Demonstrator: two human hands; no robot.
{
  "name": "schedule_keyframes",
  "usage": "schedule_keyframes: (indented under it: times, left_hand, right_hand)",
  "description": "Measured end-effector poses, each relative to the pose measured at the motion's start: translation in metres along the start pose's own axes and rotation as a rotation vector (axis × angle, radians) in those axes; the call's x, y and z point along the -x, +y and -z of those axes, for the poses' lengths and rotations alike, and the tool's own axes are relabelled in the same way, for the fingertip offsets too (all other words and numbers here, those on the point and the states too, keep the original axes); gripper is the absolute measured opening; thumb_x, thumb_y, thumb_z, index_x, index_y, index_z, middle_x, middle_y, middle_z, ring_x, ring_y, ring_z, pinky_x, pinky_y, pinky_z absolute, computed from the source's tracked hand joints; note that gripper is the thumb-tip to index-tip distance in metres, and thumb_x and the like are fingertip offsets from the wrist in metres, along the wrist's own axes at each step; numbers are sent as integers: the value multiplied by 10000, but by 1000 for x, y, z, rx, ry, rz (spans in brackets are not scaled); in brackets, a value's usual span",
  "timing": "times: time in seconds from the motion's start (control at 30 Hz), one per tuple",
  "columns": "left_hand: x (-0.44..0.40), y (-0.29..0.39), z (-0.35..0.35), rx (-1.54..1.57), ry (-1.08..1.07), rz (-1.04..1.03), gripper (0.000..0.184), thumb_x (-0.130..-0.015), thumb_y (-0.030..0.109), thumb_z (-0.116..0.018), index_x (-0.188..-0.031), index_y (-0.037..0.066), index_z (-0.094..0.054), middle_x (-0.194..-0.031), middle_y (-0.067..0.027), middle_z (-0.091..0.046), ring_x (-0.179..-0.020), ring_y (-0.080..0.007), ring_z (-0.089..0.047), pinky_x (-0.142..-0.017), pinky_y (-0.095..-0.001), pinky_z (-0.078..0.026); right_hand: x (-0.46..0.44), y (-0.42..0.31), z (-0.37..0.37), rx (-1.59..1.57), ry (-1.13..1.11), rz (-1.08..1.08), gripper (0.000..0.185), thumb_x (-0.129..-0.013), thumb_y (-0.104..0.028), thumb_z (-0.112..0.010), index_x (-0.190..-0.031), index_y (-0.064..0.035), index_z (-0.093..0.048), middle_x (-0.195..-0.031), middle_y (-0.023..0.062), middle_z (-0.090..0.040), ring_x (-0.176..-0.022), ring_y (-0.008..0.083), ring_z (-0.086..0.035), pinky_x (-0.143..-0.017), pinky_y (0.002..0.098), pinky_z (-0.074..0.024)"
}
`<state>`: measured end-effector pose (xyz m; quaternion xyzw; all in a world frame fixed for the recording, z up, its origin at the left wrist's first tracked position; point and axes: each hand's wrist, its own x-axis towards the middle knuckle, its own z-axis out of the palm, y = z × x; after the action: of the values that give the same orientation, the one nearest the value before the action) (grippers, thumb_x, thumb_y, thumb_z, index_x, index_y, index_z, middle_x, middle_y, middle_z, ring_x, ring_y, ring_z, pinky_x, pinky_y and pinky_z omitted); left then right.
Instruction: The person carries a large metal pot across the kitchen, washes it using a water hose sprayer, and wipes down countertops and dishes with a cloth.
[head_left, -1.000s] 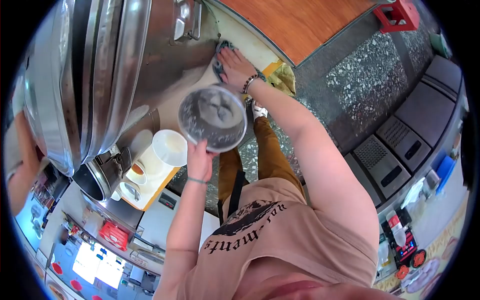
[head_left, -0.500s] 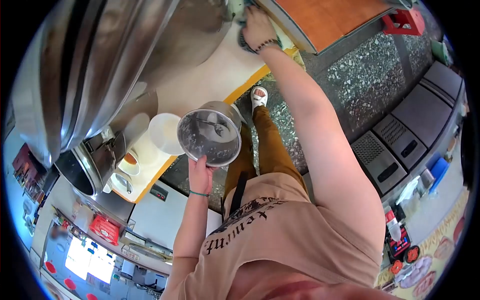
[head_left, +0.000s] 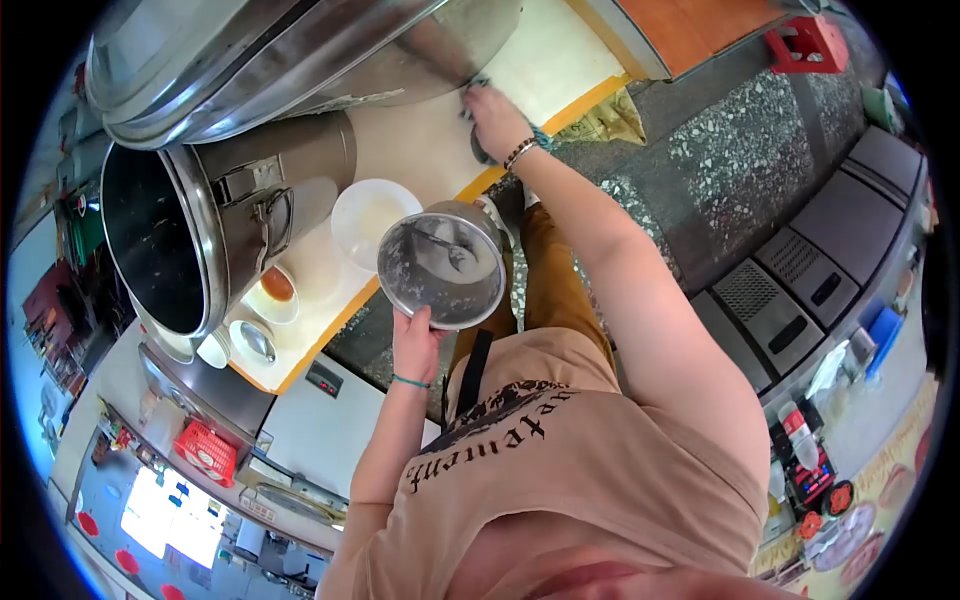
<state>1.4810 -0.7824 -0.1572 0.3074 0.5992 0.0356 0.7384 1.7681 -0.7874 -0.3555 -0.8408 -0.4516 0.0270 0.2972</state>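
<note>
My left hand (head_left: 418, 340) grips the rim of a round metal pot (head_left: 440, 300), which is tilted so its inside faces me. White residue coats the inner wall, and a metal spoon (head_left: 455, 250) lies in it. On the white counter, my right hand (head_left: 498, 125) presses a dark greenish cloth (head_left: 478, 148) near the yellow edge, its fingers closed over it. A white bowl (head_left: 375, 215) stands just left of the pot. Further left are a small bowl with reddish-brown liquid (head_left: 277, 285) and a white dish with a spoon in it (head_left: 252, 342).
A tall open steel container (head_left: 155, 240) with a clasp stands on the counter at left. A larger shiny steel vessel (head_left: 270, 70) looms above it. An orange-brown panel (head_left: 690, 35), a red stool (head_left: 812, 48) and grey metal cabinets (head_left: 830, 220) stand to the right.
My right hand has drawn the cloth along the counter toward me. The view has shifted, bringing more of the steel container into sight. My left hand still holds the pot.
</note>
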Motion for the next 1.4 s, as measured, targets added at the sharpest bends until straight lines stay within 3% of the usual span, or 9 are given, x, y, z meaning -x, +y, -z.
schedule_keyframes:
  times: [0.2, 0.43, 0.5, 0.73, 0.87, 1.03, 1.1, 1.27, 1.4]
  left_hand:
    - [-1, -2, 5, -22, -71, 12, 362, -886, 47, -357, -1243, 77, -303, -1170, -113, -479, -956, -227, -562, -684, -344, -515]
    - [-16, -1, -27, -46, -69, 14, 359, -886, 41, -354, -1240, 79, -311, -1169, -112, -478, -948, -216, -558, -672, -338, -502]
    - [-26, -8, -38, -58, -89, 14, 366, -884, 38, -356, -1245, 81, -310, -1170, -112, -478, -952, -217, -555, -682, -341, -504]
    - [-66, -15, -109, -106, -122, -49, 396, -860, 47, -383, -1248, 86, -313, -1157, -111, -479, -905, -219, -571, -647, -320, -526]
    - [-98, -14, -167, -33, -169, -93, 386, -843, 47, -390, -1223, 86, -335, -1133, -113, -492, -864, -222, -584, -615, -306, -530]
    - [-137, 2, -242, 18, -224, -155, 405, -811, 5, -378, -1206, 91, -351, -1098, -117, -511, -836, -227, -592, -600, -296, -532]
    - [-147, 6, -264, -13, -265, -181, 389, -843, 6, -372, -1219, 94, -331, -1099, -123, -510, -825, -234, -594, -600, -296, -536]
    - [-167, 4, -294, 115, -112, -242, 326, -914, 86, -399, -1222, 39, -300, -1124, -141, -493, -897, -248, -581, -703, -339, -533]
    - [-183, 3, -283, 151, -64, -187, 356, -905, 218, -492, -1170, 24, -356, -1136, -136, -481, -950, -241, -560, -804, -358, -496]
  right_hand:
    - [19, -12, 11, -85, -163, 415, 406, -731, -117, -513, -1126, -22, -533, -1164, 108, -502, -1122, 251, -440, -994, 342, -330]
    - [-15, 51, 42, 192, -108, 175, 393, -777, -138, -494, -1154, -27, -509, -1251, 117, -450, -1198, 255, -385, -1039, 348, -281]
    - [-33, 77, 57, 185, -49, -248, 403, -792, -137, -472, -1176, -18, -480, -1285, 140, -417, -1216, 274, -364, -1051, 352, -262]
    - [11, 164, 102, 282, -68, -55, 421, -808, -72, -403, -1225, -30, -432, -1282, 109, -421, -1214, 263, -366, -1017, 353, -310]
    - [87, 210, 186, 163, -452, -190, 322, -769, -74, -473, -1079, -80, -560, -1209, 120, -483, -1160, 276, -423, -959, 343, -376]
    - [177, 280, 329, 107, 111, -903, 298, -799, -88, -417, -1064, -106, -553, -985, 182, -601, -953, 364, -549, -806, 422, -441]
    - [217, 329, 354, 273, -128, -1249, 272, -832, -172, -426, -1048, -73, -561, -911, 198, -617, -888, 379, -571, -774, 432, -446]
    - [205, 339, 391, -84, 293, -1128, 311, -846, -256, -464, -969, 3, -584, -915, 228, -606, -885, 379, -571, -732, 408, -436]
    - [96, 296, 391, -575, 679, -897, 227, -889, -157, -480, -1032, -1, -563, -944, 19, -587, -854, 117, -519, -768, 269, -407]
